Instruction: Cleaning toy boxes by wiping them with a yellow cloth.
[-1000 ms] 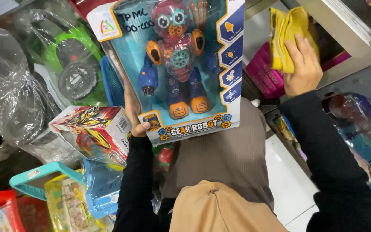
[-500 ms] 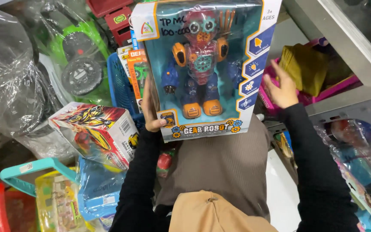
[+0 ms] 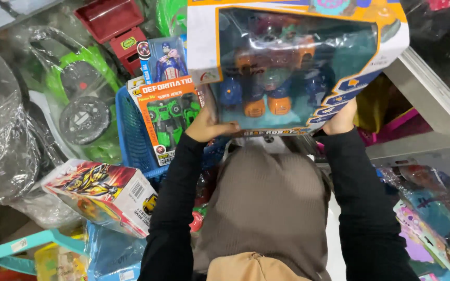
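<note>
Crowded toy shelves; boxed robot [image 3: 292,67] between left hand [image 3: 207,126], right hand [image 3: 341,118].

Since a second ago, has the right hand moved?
Yes. The right hand left the yellow cloth by the metal shelf and came left onto the robot toy box.

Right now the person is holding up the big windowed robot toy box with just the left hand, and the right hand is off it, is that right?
Not quite. The head view shows both hands on the robot toy box: the left hand grips its lower left corner, and the right hand holds its lower right corner rather than being off it. The box is indeed held up.
</note>
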